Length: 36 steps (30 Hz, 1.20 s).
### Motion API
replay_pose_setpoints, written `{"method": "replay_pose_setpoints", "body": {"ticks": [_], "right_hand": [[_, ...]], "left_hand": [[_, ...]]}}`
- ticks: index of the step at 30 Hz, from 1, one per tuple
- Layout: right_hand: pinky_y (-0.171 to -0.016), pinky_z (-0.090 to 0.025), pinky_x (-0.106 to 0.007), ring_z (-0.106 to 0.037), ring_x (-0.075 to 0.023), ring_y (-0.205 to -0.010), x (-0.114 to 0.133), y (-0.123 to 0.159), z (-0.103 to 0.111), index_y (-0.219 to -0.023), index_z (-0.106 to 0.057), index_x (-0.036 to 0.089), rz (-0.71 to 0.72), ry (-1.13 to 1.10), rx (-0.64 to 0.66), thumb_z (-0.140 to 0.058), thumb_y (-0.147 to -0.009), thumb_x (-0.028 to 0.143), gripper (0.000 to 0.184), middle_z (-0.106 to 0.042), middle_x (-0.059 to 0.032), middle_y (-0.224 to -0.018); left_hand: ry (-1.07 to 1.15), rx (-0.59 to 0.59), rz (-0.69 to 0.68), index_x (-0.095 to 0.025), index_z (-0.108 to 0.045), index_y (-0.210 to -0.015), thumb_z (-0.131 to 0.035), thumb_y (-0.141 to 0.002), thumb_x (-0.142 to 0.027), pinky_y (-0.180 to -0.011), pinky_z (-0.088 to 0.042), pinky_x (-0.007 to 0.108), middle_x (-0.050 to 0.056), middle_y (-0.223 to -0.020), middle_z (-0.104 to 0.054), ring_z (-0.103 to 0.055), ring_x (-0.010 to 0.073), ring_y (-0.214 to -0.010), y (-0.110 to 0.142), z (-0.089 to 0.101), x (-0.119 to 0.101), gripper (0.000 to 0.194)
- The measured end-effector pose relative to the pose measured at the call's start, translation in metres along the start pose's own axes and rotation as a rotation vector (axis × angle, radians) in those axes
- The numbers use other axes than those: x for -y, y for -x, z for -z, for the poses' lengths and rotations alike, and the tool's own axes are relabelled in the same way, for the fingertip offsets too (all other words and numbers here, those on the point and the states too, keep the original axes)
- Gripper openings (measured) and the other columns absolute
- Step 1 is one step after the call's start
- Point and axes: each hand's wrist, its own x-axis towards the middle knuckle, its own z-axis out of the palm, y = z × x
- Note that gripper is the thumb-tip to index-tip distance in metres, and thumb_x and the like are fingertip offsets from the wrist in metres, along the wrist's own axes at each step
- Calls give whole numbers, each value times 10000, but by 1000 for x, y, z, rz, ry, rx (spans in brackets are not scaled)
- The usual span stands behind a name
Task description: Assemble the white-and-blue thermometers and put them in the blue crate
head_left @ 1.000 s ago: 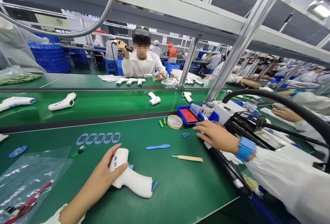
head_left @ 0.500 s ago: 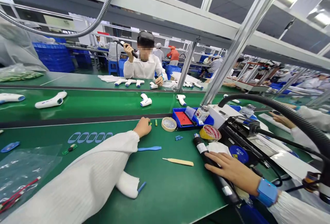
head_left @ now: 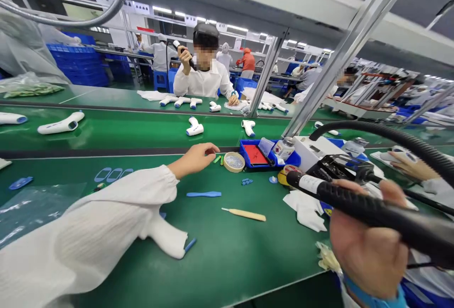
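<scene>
My left hand [head_left: 196,155] reaches across the green bench, fingers loosely bent and apart, with nothing seen in them. Its fingertips hover just left of two small green pieces [head_left: 219,159] and a roll of tape [head_left: 233,162]. A white thermometer gun [head_left: 166,237] with a blue trigger lies under my left sleeve, mostly covered. My right hand [head_left: 369,246] is wrapped round a black electric screwdriver [head_left: 358,206], held up over the bench's right side with its tip pointing left.
A blue tray with a red pad [head_left: 253,154], a blue spudger [head_left: 204,194], a wooden stick [head_left: 244,214] and a white cloth [head_left: 307,209] lie mid-bench. Thermometer guns [head_left: 194,128] ride the conveyor behind. A slanted metal post [head_left: 319,81] and black hose [head_left: 390,138] stand right; a person works opposite.
My right hand closed round the black screwdriver and lifted it off the bench. My left hand rose slightly and shifted right, off the green pieces.
</scene>
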Motion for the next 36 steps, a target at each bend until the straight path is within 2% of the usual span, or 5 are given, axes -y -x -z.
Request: {"method": "replay_pose_setpoints", "body": {"ticks": [4, 7, 11, 18, 36], "right_hand": [[-713, -496, -402, -562, -194, -683, 25, -9, -61, -1083, -549, 298, -124, -512, -186, -398, -855, 581, 393, -562, 2, -742], [-486, -448, -300, -501, -155, -487, 44, -6, -98, -927, -593, 220, -239, -676, -49, -424, -760, 707, 541, -532, 22, -560], [-405, -390, -268, -461, -142, -404, 65, 10, -138, -872, -563, 226, -359, -785, 141, -408, -722, 750, 567, -497, 34, -489], [-408, -383, -264, -469, -144, -429, 56, 40, -179, -966, -535, 201, -346, -793, 360, -371, -748, 750, 613, -510, 25, -530], [-412, -370, -252, -459, -135, -435, 41, 59, -191, -938, -532, 207, -411, -820, 534, -407, -748, 737, 577, -530, 17, -566]], "left_hand": [[-106, 228, -73, -232, -630, -1014, -599, -748, -417, -868, -413, 341, 30, -1063, -621, -546, 232, -998, 77, 29, -4, 326], [-302, 401, -160, -243, -574, -1111, -591, -751, -492, -900, -391, 351, 58, -1132, -570, -503, 232, -1054, 130, 33, 10, 437], [-487, 363, -253, -205, -551, -1131, -613, -741, -494, -919, -367, 399, 91, -1109, -559, -487, 256, -1041, 169, 20, 33, 490], [-587, 278, -361, -162, -510, -1169, -494, -849, -417, -928, -346, 436, 98, -1005, -580, -512, 244, -952, 177, 6, 47, 410], [-587, 278, -356, -138, -560, -1072, -502, -834, -434, -858, -385, 418, 95, -911, -571, -505, 243, -873, 175, 7, 42, 384]]}}
